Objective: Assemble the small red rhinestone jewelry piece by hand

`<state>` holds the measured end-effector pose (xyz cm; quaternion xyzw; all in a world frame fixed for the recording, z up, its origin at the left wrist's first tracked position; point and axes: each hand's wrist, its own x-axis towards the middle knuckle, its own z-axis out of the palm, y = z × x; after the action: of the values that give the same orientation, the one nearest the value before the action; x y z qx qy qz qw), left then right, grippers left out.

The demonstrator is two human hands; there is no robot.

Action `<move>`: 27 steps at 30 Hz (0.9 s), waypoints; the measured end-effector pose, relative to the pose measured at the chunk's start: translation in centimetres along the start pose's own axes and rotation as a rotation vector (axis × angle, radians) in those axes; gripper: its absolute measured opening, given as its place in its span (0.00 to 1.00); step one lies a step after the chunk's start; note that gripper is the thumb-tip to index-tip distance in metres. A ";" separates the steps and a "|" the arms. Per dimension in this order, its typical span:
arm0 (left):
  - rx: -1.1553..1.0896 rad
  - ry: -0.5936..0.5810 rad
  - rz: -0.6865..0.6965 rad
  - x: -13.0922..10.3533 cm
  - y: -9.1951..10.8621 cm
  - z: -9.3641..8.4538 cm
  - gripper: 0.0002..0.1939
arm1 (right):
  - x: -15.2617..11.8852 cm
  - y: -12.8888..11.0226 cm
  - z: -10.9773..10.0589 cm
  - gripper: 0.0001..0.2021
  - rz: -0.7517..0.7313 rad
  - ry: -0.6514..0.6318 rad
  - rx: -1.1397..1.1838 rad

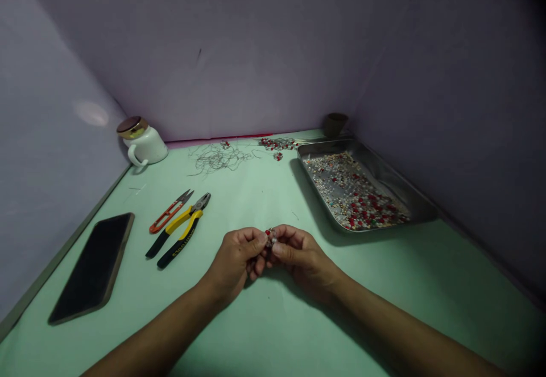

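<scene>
Between my two hands, near the middle of the green table, is a small cluster of red and clear beads (pixel 271 237). My left hand (pixel 239 257) pinches its left side with thumb and forefinger. From the right, my right hand (pixel 305 257) grips the same cluster, thumb on top. The fingertips of both hands nearly meet and hide part of the beads. To the right sits a metal tray (pixel 326 209) with many loose red, white and gold beads (pixel 362 195). Beaded pieces (pixel 279 144) lie at the back, beside tangled thin wire (pixel 219 158).
Pliers with yellow and black handles (pixel 181 232) and orange snips (pixel 168 215) lie at the left. A dark phone (pixel 91 269) is further left. A white lidded mug (pixel 147 146) and a small brown pot (pixel 335 124) stand at the back on the green table (pixel 264 326).
</scene>
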<state>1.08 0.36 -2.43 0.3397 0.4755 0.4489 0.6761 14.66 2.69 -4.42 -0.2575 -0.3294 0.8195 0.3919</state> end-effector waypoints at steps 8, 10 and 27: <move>0.071 0.046 0.070 -0.1 0.1 -0.7 0.07 | 0.0 0.6 -0.3 0.09 -0.067 0.036 -0.030; 0.073 0.052 0.068 -0.2 0.0 -0.8 0.07 | 0.0 0.7 -0.4 0.09 -0.075 0.057 -0.054; 0.237 0.145 0.102 -0.7 0.4 -0.2 0.04 | -0.8 0.7 0.0 0.01 -0.557 0.164 -0.826</move>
<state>0.71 -0.10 -1.88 0.4075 0.5551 0.4466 0.5713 14.78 1.73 -4.81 -0.3569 -0.6504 0.4624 0.4857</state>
